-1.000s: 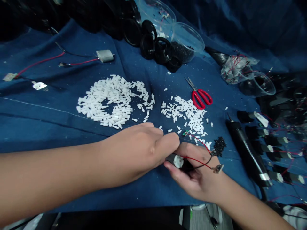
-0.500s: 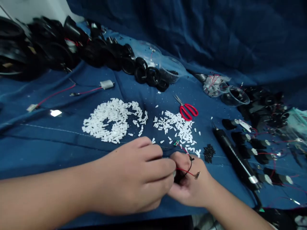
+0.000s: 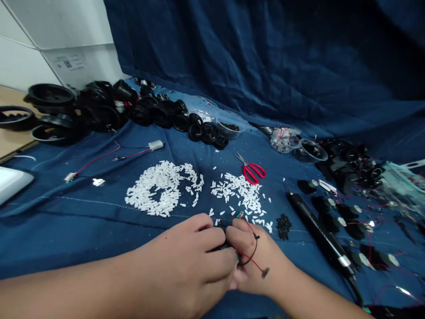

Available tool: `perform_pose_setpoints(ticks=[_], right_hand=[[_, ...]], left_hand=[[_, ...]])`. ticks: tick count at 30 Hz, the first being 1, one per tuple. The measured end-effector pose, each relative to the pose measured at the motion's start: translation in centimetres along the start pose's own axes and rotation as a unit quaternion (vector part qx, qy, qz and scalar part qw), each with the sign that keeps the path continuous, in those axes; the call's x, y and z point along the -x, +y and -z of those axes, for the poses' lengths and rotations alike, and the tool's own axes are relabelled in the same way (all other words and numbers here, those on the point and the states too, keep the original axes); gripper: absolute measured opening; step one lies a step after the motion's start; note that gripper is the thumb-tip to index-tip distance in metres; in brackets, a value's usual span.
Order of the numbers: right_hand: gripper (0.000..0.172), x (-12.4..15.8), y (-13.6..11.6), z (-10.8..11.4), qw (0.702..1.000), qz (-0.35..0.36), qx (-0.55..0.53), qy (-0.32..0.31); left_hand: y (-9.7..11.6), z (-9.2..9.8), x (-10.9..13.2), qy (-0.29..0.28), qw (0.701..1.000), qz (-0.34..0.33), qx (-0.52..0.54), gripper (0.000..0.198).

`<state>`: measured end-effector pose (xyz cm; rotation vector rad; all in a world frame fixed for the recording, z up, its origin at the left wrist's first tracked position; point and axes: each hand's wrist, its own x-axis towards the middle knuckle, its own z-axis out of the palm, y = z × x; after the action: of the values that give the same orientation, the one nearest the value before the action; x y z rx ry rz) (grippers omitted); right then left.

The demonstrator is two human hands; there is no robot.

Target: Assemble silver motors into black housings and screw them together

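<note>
My left hand (image 3: 189, 266) and my right hand (image 3: 254, 261) meet low in the middle, over the blue cloth. Both are closed around a small black motor (image 3: 229, 248), almost hidden between the fingers. Its red and black wires (image 3: 252, 254) loop over the back of my right hand and end in a small metal tab. Just beyond the hands lie two heaps of small white plastic pieces (image 3: 159, 188), and a little pile of tiny black parts (image 3: 283, 225) sits to the right.
Red-handled scissors (image 3: 252, 170) lie past the white pieces. A black pen-like tool (image 3: 318, 235) lies at the right beside several wired black motors (image 3: 345, 217). Black rings (image 3: 99, 108) and clear cups (image 3: 307, 150) line the back. A wired silver motor (image 3: 155, 145) is at the left.
The camera has tilted up, showing more of the back wall and cloth. My hands have closed tighter together over the motor, which showed its white end a second ago and is now covered.
</note>
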<state>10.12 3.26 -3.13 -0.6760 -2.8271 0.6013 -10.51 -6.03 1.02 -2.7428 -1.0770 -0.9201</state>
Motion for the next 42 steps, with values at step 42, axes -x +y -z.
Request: perform_pose_setpoints(ticks=[42], right_hand=[[0.044, -1.8, 0.3, 2.7, 0.710, -0.177, -0.676, 0.088]], left_hand=[[-19.2, 5.4, -7.4, -0.171, 0.918, 0.316, -0.165, 0.069]])
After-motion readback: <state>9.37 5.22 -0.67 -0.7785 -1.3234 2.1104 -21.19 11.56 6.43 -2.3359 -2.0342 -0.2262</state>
